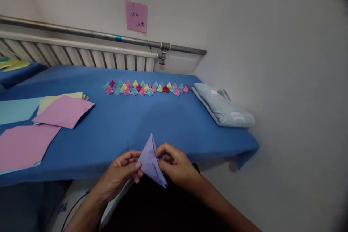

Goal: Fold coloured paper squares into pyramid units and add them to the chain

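Note:
A folded sheet of purple paper is held between my two hands, just off the front edge of the table. It has a roughly triangular shape, with one point up and another toward the lower right. My left hand pinches its left side, thumb in front and fingers behind. On the other side, my right hand is closed on the paper's right edge, thumb and forefinger at the middle of the fold. Part of the right fingers is hidden behind the paper.
Small folded paper pieces in several colours stand in rows at the back of the blue-covered table. Pink sheets and other coloured paper lie at left. A folded light-blue cloth rests at right. A radiator and pipe run along the wall.

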`<act>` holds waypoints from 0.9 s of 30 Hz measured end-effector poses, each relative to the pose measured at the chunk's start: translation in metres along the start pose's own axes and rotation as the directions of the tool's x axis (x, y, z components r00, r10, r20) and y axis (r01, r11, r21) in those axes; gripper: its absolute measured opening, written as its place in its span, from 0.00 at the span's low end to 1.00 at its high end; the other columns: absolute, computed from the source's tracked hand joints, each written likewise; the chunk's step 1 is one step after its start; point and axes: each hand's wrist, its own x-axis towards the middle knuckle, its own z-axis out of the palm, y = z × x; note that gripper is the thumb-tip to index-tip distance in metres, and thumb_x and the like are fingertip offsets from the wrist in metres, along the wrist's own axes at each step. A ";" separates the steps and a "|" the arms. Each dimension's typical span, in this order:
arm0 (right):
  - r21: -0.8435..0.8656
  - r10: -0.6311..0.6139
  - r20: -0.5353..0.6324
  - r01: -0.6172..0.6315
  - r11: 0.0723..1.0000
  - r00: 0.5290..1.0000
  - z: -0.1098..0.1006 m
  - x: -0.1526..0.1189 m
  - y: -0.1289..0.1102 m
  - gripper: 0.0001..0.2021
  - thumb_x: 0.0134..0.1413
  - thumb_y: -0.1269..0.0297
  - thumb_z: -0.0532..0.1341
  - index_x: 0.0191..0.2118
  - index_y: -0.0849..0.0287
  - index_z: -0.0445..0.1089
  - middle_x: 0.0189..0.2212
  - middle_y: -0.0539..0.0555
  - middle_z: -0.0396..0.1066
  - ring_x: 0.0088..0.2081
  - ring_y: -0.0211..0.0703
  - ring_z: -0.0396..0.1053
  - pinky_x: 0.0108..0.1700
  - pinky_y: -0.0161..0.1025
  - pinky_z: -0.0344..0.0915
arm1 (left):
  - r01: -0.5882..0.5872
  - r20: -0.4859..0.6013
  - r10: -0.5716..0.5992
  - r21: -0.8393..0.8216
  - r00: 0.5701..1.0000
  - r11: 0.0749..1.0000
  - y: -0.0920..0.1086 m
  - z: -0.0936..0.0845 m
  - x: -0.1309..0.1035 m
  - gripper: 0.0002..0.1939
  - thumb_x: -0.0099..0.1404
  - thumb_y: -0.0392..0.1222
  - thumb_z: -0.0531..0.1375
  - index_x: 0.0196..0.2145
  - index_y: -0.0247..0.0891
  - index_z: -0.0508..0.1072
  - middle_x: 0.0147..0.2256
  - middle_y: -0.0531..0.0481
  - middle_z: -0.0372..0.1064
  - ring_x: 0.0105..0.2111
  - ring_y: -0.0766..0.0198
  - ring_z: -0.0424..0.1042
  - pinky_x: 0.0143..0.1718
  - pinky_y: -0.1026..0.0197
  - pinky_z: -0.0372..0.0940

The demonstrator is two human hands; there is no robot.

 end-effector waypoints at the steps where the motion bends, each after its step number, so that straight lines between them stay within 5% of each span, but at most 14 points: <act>1: 0.050 0.059 0.009 -0.060 0.997 0.998 0.000 0.000 0.001 0.06 0.46 0.69 0.59 0.32 0.56 0.61 0.18 0.42 0.59 0.20 0.31 0.57 0.23 0.29 0.54 | 0.000 -0.004 0.000 0.004 1.000 1.000 0.001 0.000 0.000 0.17 0.54 0.42 0.68 0.40 0.35 0.73 0.24 0.53 0.70 0.24 0.71 0.68 0.24 0.69 0.63; 4: 0.112 0.119 0.025 -0.121 0.986 0.993 0.000 0.001 0.003 0.07 0.46 0.68 0.60 0.34 0.55 0.61 0.16 0.40 0.58 0.18 0.31 0.56 0.23 0.29 0.55 | -0.003 -0.001 0.003 0.023 1.000 1.000 0.003 0.001 0.003 0.16 0.54 0.43 0.68 0.40 0.35 0.73 0.24 0.53 0.70 0.24 0.71 0.68 0.24 0.69 0.63; 8: -0.060 -0.024 0.021 0.025 0.998 0.999 -0.003 0.003 0.003 0.01 0.49 0.68 0.59 0.29 0.58 0.68 0.24 0.46 0.64 0.27 0.34 0.63 0.31 0.31 0.60 | 0.000 0.042 -0.005 0.104 0.999 0.995 0.005 0.003 0.005 0.14 0.56 0.44 0.66 0.39 0.36 0.73 0.26 0.53 0.71 0.25 0.70 0.68 0.26 0.68 0.63; 12: -0.120 -0.064 0.158 0.083 0.989 0.985 -0.003 0.009 0.008 0.06 0.51 0.69 0.58 0.32 0.59 0.74 0.30 0.50 0.69 0.35 0.38 0.66 0.39 0.34 0.63 | 0.007 0.068 -0.020 0.186 0.997 0.982 0.009 0.006 0.008 0.13 0.57 0.44 0.64 0.39 0.36 0.73 0.25 0.54 0.71 0.24 0.71 0.67 0.28 0.67 0.63; 17: -0.137 -0.118 -0.004 0.116 0.984 0.993 -0.002 0.014 0.018 0.10 0.50 0.73 0.56 0.33 0.59 0.75 0.29 0.50 0.70 0.34 0.39 0.66 0.40 0.35 0.64 | -0.001 -0.182 0.021 0.113 0.983 0.994 0.012 0.013 0.016 0.17 0.52 0.44 0.67 0.38 0.37 0.71 0.28 0.55 0.70 0.27 0.70 0.69 0.30 0.66 0.64; 21: -0.314 -0.301 -0.071 0.265 0.911 0.951 -0.001 0.015 0.017 0.10 0.52 0.75 0.54 0.31 0.58 0.73 0.30 0.51 0.68 0.33 0.38 0.65 0.37 0.34 0.64 | -0.008 -0.225 0.047 0.174 0.973 0.985 0.017 0.026 0.014 0.17 0.53 0.49 0.66 0.35 0.37 0.69 0.28 0.52 0.71 0.28 0.64 0.71 0.29 0.62 0.66; 27: -0.591 -0.469 -0.034 0.361 0.722 0.882 0.000 0.020 0.017 0.11 0.54 0.76 0.51 0.37 0.60 0.69 0.34 0.55 0.68 0.36 0.41 0.66 0.39 0.37 0.65 | -0.119 -0.149 0.173 0.314 0.974 0.942 0.022 0.044 0.004 0.30 0.49 0.48 0.68 0.49 0.38 0.68 0.47 0.41 0.71 0.45 0.52 0.71 0.45 0.53 0.66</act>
